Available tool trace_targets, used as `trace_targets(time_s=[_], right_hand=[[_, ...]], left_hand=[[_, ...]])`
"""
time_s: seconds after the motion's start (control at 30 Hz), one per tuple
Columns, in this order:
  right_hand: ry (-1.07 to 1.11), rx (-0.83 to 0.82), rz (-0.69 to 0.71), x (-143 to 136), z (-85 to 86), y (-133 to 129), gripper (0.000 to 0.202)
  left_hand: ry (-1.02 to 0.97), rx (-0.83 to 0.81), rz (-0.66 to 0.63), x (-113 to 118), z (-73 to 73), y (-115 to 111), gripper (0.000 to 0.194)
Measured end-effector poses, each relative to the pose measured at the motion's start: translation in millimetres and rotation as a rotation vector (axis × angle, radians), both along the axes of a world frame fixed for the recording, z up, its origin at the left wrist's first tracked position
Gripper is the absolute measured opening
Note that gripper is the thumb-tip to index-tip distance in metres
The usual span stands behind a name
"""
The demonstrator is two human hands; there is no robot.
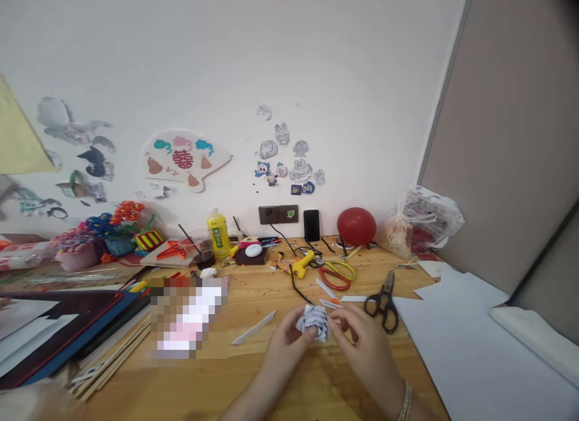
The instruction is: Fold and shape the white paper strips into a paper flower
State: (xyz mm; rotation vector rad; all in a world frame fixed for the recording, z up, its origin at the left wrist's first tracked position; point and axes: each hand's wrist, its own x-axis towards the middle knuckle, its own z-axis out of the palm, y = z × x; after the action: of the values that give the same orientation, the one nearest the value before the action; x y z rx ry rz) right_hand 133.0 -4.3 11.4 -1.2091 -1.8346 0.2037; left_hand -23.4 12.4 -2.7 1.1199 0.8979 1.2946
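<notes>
A white paper flower with layered, curled petals is between my two hands above the table. My left hand wraps its fingers round the flower's left side, the thumb pressing on its front. On the other side, my right hand has thumb and forefinger pinched at the edge of the petals. A thin black stem or cord runs up behind the flower; whether it joins the flower I cannot tell. White paper strips lie on the wood nearby. Black-handled scissors rest just beyond my right hand.
Behind are a yellow glue gun, red-and-yellow scissors, a red balloon, a phone and a yellow drink bottle. White paper sheets cover the right side. Wooden sticks and a pixelated patch are left.
</notes>
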Motion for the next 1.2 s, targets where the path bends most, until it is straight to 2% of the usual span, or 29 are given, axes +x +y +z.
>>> trace_targets(time_s=[0.1, 0.2, 0.43, 0.67, 0.83, 0.97, 1.1, 1.2], right_hand=[[-0.096, 0.078, 0.06, 0, 4.1, -1, 0.013], [-0.155, 0.105, 0.046, -2, 5.3, 0, 0.01], [-0.087, 0.073, 0.045, -3, 4.5, 1, 0.014], [-0.184, 0.197, -0.084, -8, -0.2, -1, 0.014], [-0.259, 0.295, -0.17, -14, -4.6, -2, 0.026], [-0.247, 0.226, -0.187, -14, -5.7, -1, 0.025], [-0.222, 0.096, -0.116, -10, -3.0, -1, 0.019], [-0.227, 0.112, -0.097, -9, -0.9, -1, 0.02]], left_hand=[[0.043, 0.021, 0.008, 0, -1.7, -1, 0.041], [0.072, 0.016, 0.002, 0, -1.7, -2, 0.04], [0.113, 0.012, 0.006, -2, -0.8, -3, 0.038], [0.186, 0.04, 0.019, -2, -1.7, -3, 0.034], [0.235, 0.073, 0.016, 1, -3.7, -5, 0.03], [0.248, 0.067, 0.024, 1, -3.8, -7, 0.031], [0.265, 0.059, 0.001, -1, -4.9, -6, 0.03], [0.27, 0.068, -0.032, -2, -5.3, -6, 0.03]])
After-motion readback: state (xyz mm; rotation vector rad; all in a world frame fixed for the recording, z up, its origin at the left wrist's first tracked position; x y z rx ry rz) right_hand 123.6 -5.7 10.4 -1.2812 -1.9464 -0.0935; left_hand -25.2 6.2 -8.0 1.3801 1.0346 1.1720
